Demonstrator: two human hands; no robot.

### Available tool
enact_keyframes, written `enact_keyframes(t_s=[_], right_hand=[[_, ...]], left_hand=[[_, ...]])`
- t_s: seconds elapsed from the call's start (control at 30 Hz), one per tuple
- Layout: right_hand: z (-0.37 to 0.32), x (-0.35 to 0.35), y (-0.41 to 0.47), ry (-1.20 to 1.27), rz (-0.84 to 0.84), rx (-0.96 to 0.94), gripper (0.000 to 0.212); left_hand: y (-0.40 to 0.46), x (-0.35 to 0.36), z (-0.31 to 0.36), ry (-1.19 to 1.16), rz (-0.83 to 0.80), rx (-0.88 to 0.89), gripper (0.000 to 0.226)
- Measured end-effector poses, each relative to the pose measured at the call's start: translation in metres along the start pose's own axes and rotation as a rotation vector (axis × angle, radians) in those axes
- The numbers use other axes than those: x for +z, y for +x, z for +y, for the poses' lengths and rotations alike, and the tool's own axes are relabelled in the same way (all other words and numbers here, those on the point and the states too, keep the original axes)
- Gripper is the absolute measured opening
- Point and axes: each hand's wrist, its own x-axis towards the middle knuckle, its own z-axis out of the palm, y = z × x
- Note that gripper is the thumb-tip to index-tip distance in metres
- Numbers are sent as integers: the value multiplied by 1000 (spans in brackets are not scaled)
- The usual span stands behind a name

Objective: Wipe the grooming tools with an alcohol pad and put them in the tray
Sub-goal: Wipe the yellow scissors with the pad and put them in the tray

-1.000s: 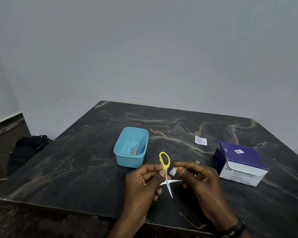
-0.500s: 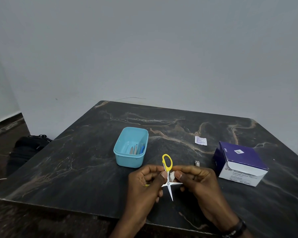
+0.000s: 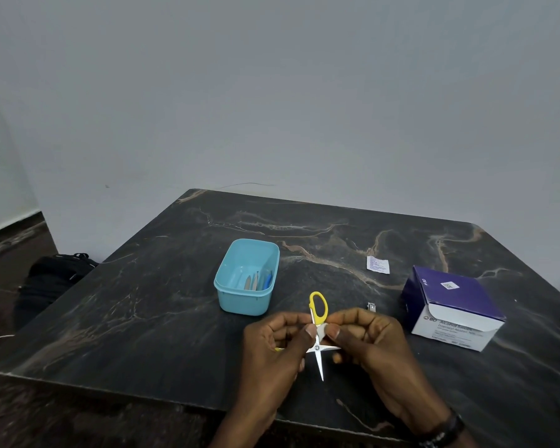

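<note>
1. Yellow-handled scissors (image 3: 317, 331) sit between the two hands just above the near edge of the dark marble table (image 3: 143, 312), blades spread wide into a cross: one points down toward the person, the other out to the right.
2. The left hand (image 3: 272, 347) has its fingers curled round the scissors near the pivot, thumb tip pressed by the shank; a sliver of the second yellow loop peeks out at its left side.
3. The right hand (image 3: 372, 347) pinches a small white alcohol pad (image 3: 321, 331) between thumb and forefinger, holding it against the shank just below the upright yellow loop. A dark band shows on that wrist.
4. Judging by this, the wiping of the scissors is under way, with the pad at the handle end; whether the blades are already done I cannot tell.
5. Just beyond the right hand a small metal item (image 3: 371, 306) lies on the table, too small to name; if it is a grooming tool, it probably awaits its turn.
6. Farther back and left stands the light blue tray (image 3: 240, 302), holding a few slim tools, so part of the job looks finished. The scissors are not yet in it.
7. To the right sits the purple and white swab box (image 3: 450, 305), and behind it a torn white sachet (image 3: 378, 264), well apart from the tray.
</note>
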Motion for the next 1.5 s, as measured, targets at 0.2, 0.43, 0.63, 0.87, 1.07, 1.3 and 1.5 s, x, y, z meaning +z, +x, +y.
enact_keyframes(t_s=[0.2, 0.43, 0.63, 0.87, 1.07, 1.3, 1.5], right_hand=[[-4, 3, -2, -78, -14, 10, 42], [-6, 3, -2, -107, -46, 28, 46], [-10, 3, -4, -177, -126, 50, 48], [-3, 3, -3, -123, -37, -12, 46], [-7, 3, -4, -150, -74, 12, 45], [-7, 5, -4, -201, -139, 38, 51], [-8, 2, -5, -202, -157, 49, 49]], left_hand=[[0, 1, -3, 129, -27, 31, 10], [3, -1, -6, 222, -59, 89, 13], [3, -5, -6, 142, -105, 89, 24], [6, -4, -12, 223, -161, 148, 21], [5, -5, -12, 193, -149, 157, 21], [3, -4, -11, 100, -130, 106, 31], [2, -4, -10, 69, -129, 117, 34]])
